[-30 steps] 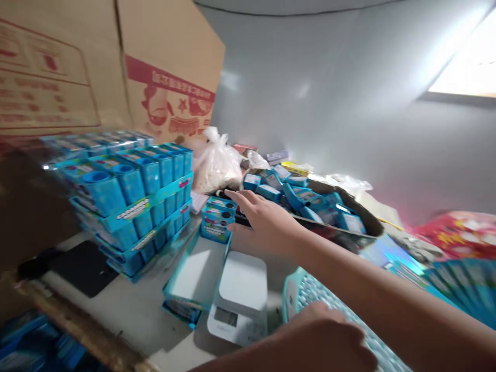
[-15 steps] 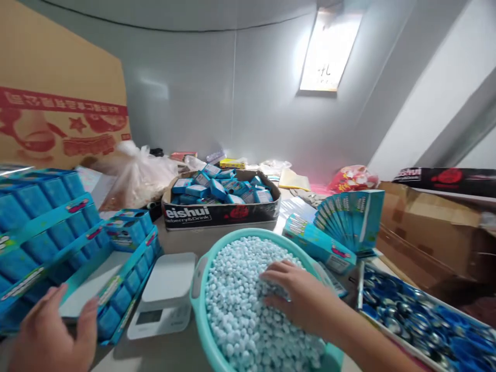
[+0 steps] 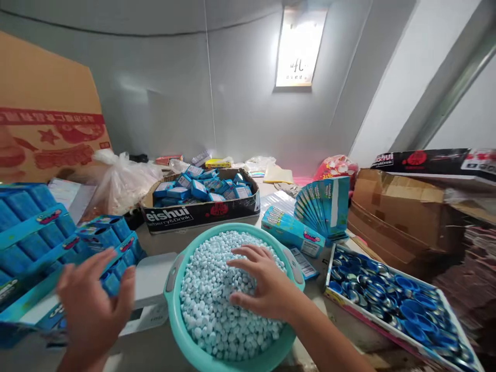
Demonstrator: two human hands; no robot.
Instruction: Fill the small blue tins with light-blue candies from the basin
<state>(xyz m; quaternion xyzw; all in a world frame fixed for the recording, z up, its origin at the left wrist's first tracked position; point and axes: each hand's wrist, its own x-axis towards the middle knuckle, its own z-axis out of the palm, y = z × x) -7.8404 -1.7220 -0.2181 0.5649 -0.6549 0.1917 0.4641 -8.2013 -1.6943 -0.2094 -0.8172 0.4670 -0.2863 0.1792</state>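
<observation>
On the tabletop (image 3: pixel 172 240), the turquoise basin (image 3: pixel 176 310) is set beside the white scale (image 3: pixel 155 274). The left hand (image 3: pixel 95 299), spread with nothing seen held, is now brought nearer the scale. The right hand (image 3: pixel 265 284) is opened wider than a moment ago over the basin's pale-blue pellets (image 3: pixel 205 289); whether any are held cannot be told. Work seems centred there.

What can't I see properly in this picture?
In the head view:
Scale: its left part is hidden behind the left hand.
Pale blue pieces: the right hand covers some.
Bowl: its inside bottom is hidden by the pieces.
Stacked blue boxes: cut off by the left edge.
Flat packet: its print is too small to read.
</observation>
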